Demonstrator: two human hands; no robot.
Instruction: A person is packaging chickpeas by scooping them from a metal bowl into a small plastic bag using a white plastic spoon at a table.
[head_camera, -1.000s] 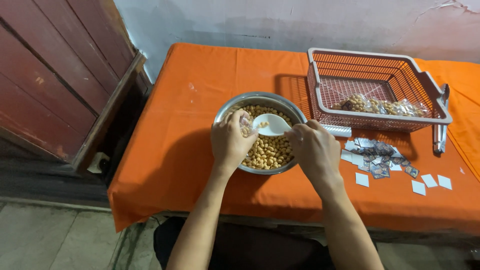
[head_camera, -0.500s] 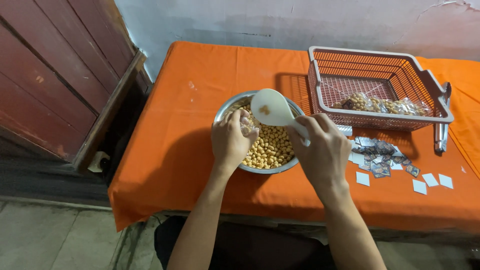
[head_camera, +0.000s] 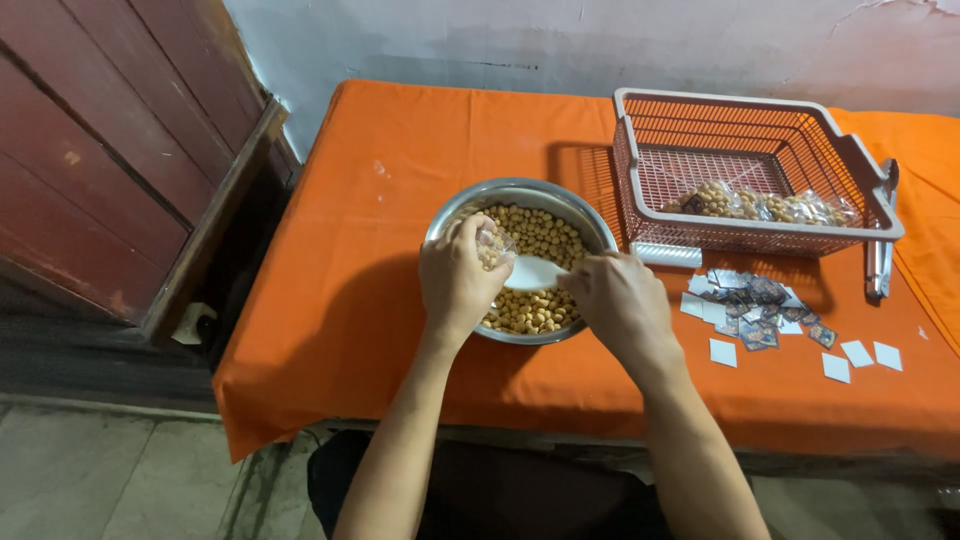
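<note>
Over the steel bowl (head_camera: 521, 262) of nuts, the left hand (head_camera: 458, 279) pinches a small, limp, slippery clear bag (head_camera: 493, 243) by its mouth, while right-hand (head_camera: 618, 302) fingers clamp the light, stiff white scoop (head_camera: 533, 272).

Bench clutter away from the grip

Right of the grip, a pink plastic mesh basket (head_camera: 757, 170) holds clear filled packets of tan snacks (head_camera: 760, 206). Before it, small square paper sachets (head_camera: 760, 305) lie scattered on the orange-clothed bench (head_camera: 380, 200), with metal tongs (head_camera: 880, 255) beside the basket. Far left stands a dark red wooden door (head_camera: 110, 130).
</note>
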